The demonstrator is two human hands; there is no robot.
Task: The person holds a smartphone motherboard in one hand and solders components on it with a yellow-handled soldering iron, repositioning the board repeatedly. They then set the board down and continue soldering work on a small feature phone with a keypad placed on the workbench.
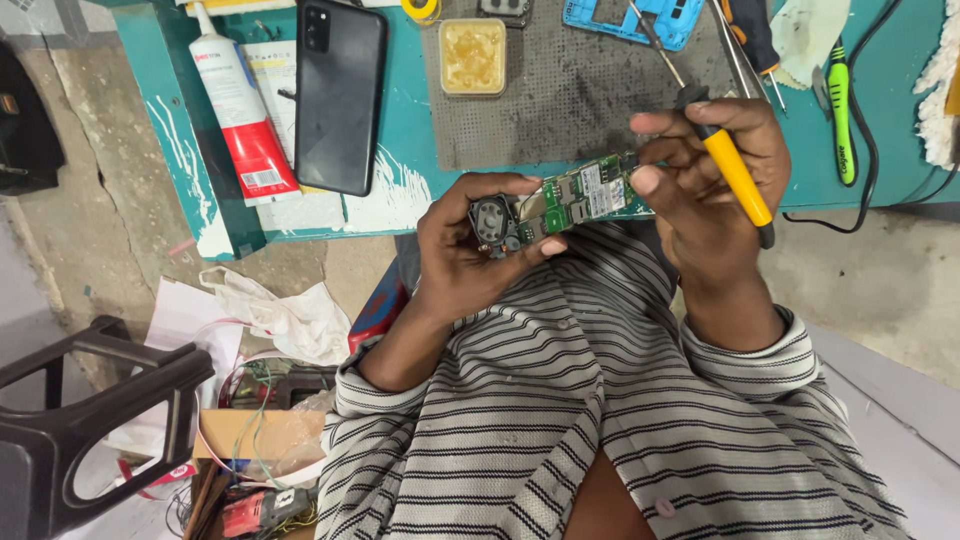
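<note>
Your left hand (470,250) grips a green rectangular circuit board (575,195) above your lap | your right hand (710,190) steadies its far end, clasping a yellow-handled soldering iron (725,165) | teal workbench (890,120) beyond.

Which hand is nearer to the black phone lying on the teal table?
The left. The left hand holds the green circuit board just right of and below the black phone. The right hand, gripping the yellow-handled soldering iron, is farther right.
</note>
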